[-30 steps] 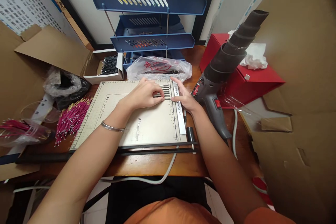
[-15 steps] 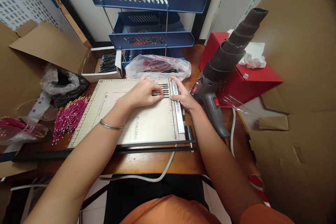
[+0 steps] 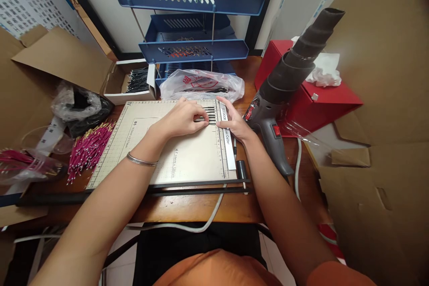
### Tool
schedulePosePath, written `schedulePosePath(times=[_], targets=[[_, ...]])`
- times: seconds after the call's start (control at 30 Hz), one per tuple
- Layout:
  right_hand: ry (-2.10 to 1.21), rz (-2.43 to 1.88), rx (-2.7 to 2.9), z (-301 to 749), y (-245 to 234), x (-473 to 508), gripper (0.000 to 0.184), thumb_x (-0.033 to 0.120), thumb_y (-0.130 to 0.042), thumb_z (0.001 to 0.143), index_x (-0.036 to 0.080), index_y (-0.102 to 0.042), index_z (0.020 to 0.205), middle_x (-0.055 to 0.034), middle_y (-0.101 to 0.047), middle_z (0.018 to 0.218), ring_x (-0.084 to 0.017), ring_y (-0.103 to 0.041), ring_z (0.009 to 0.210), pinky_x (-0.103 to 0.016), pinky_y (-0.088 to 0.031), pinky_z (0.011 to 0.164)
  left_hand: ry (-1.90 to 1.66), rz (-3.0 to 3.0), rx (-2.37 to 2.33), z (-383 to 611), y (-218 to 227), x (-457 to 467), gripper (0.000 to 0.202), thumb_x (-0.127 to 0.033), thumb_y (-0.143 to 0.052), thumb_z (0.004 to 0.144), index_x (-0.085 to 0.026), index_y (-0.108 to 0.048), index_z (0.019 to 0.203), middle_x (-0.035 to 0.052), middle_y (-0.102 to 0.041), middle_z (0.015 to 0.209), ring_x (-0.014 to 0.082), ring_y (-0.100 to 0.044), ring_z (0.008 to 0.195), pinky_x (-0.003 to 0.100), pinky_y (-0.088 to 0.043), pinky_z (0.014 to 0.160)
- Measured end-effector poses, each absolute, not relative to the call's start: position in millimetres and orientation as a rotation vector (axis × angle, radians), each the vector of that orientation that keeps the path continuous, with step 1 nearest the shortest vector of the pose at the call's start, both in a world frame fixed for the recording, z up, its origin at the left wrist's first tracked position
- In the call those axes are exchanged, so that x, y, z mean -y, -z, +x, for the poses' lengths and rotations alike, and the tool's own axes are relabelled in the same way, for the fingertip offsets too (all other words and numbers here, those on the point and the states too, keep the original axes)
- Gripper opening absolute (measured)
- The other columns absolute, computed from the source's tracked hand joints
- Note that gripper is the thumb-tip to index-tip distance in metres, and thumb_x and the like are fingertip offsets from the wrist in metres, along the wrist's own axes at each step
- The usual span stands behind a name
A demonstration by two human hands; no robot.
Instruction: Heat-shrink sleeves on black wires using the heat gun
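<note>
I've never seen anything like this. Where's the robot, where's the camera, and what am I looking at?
There's no robot: these are a person's own bare hands, seen by a camera worn on the head, looking forward and down. On the wooden table lies a pale paper cutter with printed lines. The left hand has its fingertips at a row of thin dark strips; whether it grips one is hard to tell. The right hand spreads at the board's edge, thumb near the strips' ends. Around them are pink pieces, a blue rack and a grey, gun-shaped tool.
</note>
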State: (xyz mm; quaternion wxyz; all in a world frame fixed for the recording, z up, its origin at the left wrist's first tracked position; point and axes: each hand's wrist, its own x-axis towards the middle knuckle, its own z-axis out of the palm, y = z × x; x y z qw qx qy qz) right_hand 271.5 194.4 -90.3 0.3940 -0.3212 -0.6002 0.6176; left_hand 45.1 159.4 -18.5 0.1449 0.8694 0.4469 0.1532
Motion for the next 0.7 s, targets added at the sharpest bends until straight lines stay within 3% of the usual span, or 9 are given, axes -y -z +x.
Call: schedulePosePath(times=[0.27, 0.7], targets=[[-1.579, -0.799, 1.507, 271.2, 92.1, -195.5, 0.103, 0.026, -0.083, 0.058, 0.032, -0.050, 0.156, -0.0045, -0.050, 0.172, -0.037, -0.040, 0.163, -0.060, -0.032, 0.138, -0.452, 2.499, -1.275, 45.0, 18.5, -159.3, 0.021, -0.034, -0.066, 0.094, -0.023, -0.083, 0.090, 0.0018, -0.067, 0.069, 0.0225, -0.059, 0.078, 0.048, -0.035, 0.101], [-1.556, -0.809, 1.520, 272.4, 94.8, -196.8, 0.103, 0.028, -0.083, 0.060, 0.033, -0.052, 0.158, -0.0019, -0.049, 0.173, -0.038, -0.038, 0.165, -0.060, -0.032, 0.139, -0.417, 2.493, -1.318, 44.8, 18.8, -160.0, 0.023, -0.035, -0.065, 0.093, -0.022, -0.084, 0.090, 0.0012, -0.066, 0.069, 0.0209, -0.060, 0.076, 0.044, -0.034, 0.094]])
